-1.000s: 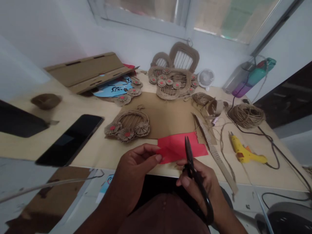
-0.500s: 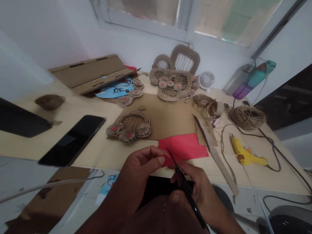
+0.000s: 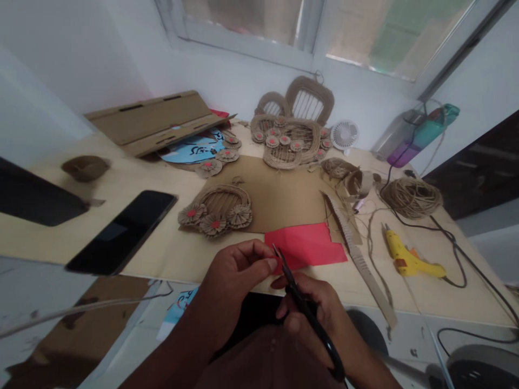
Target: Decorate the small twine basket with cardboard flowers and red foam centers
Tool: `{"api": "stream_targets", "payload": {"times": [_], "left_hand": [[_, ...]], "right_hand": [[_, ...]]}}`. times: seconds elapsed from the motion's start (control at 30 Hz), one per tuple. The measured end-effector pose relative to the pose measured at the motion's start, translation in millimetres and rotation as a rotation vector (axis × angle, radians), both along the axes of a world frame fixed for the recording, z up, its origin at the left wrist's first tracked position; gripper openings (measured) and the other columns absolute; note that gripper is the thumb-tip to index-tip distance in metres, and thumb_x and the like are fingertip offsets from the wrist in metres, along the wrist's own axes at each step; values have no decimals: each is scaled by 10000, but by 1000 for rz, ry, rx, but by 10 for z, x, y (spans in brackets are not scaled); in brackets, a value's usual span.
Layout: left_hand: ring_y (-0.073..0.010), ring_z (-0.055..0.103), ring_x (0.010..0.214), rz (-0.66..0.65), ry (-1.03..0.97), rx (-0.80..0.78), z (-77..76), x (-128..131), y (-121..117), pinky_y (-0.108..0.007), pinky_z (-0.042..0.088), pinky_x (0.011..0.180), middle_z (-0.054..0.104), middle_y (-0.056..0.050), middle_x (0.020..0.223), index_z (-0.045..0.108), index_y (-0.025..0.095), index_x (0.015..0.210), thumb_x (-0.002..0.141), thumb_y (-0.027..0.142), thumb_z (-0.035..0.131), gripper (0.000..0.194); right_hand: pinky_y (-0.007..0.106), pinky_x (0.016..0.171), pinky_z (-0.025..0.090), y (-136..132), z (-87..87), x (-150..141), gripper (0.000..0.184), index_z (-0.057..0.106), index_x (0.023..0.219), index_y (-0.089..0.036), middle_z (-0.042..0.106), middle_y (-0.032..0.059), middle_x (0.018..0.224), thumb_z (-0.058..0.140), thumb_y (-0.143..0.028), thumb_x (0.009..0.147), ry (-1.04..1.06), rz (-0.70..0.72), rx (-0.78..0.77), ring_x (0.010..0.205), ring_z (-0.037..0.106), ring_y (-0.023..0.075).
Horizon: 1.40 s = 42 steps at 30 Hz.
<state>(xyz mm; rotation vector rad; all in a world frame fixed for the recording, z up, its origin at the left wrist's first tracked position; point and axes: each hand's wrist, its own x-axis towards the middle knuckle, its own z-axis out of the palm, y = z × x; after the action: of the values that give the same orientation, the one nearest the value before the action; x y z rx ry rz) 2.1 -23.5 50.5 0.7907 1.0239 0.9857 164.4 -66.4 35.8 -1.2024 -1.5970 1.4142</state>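
Between the thumb and fingers of my left hand [image 3: 239,275] is a small piece of red paper [image 3: 278,266], mostly hidden by the fingertips. My right hand [image 3: 320,308] grips black-handled scissors [image 3: 302,302], their blades slightly parted and pointing up at the small piece. Just beyond both hands a larger red paper sheet [image 3: 308,246] lies on the table, partly over brown cardboard [image 3: 279,200]. To the left of that sheet rests a twine-wrapped frame [image 3: 221,202] with pleated paper flowers that have red centres.
A phone [image 3: 124,232] lies on the left. On the right are a yellow glue gun [image 3: 409,256] with its cable, a twine ball [image 3: 411,197] and a corrugated cardboard strip [image 3: 357,251]. Twine-wrapped frames [image 3: 292,143] and a small white fan [image 3: 344,135] stand at the back.
The scissors have shifted slightly left, and their blades now show a small gap at the red piece. My left hand keeps its pinch in nearly the same place.
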Motion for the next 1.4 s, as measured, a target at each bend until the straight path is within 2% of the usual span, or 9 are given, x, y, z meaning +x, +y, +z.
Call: {"api": "stream_targets", "payload": {"times": [0.2,0.4,0.53,0.67,0.9,1.0,1.2,1.4], "left_hand": [[-141,554,607,-46,-21,27,-18,-2,8,-263,437,642,634,5,617,636,190,620,711,218,678,104],[-140,564,606,-52,-23,33,-19,7,8,-262,443,645,637,13,613,641,195,625,721,210,675,103],[-137,569,609,-48,-18,36,-7,15,19,-255,447,650,647,11,615,645,193,617,719,203,676,107],[-138,569,604,-52,-24,32,6,14,22,-257,445,641,649,6,611,650,187,626,712,211,680,94],[-129,560,601,-35,-31,13,9,20,14,-248,434,644,639,21,591,629,191,610,686,206,691,99],[-125,553,598,-40,-28,19,-2,22,15,-248,428,641,633,27,592,627,191,612,690,211,688,101],[-129,552,613,-41,-4,29,-15,6,12,-258,426,660,634,25,605,628,194,624,699,207,678,92],[-137,571,631,-64,39,26,-4,-20,41,-261,431,675,653,12,617,632,187,614,689,202,680,90]], "right_hand": [[268,554,432,10,-11,-13,473,681,1018,-158,587,27,667,565,-572,821,-18,-5,5,606,535,175],[246,549,395,10,-7,-51,429,689,962,-143,508,-14,623,596,-537,821,9,-57,-7,562,460,135],[245,565,414,7,-22,-66,404,705,947,-160,539,-6,662,606,-530,821,14,-115,-27,595,487,140],[258,598,428,10,-27,-67,367,707,926,-152,565,20,712,617,-489,812,10,-107,-35,672,519,172],[256,574,410,2,-12,-97,316,691,927,-134,570,29,720,613,-419,813,75,-128,-22,623,495,159],[264,592,423,-2,-18,-97,281,690,930,-135,584,44,748,612,-378,813,76,-128,-11,664,510,176],[273,606,433,5,-26,-77,304,686,902,-144,538,24,686,600,-425,823,65,-98,-19,638,493,172],[264,603,433,16,-15,-52,315,701,934,-124,618,57,757,625,-402,806,52,-88,-19,703,561,196]]}}
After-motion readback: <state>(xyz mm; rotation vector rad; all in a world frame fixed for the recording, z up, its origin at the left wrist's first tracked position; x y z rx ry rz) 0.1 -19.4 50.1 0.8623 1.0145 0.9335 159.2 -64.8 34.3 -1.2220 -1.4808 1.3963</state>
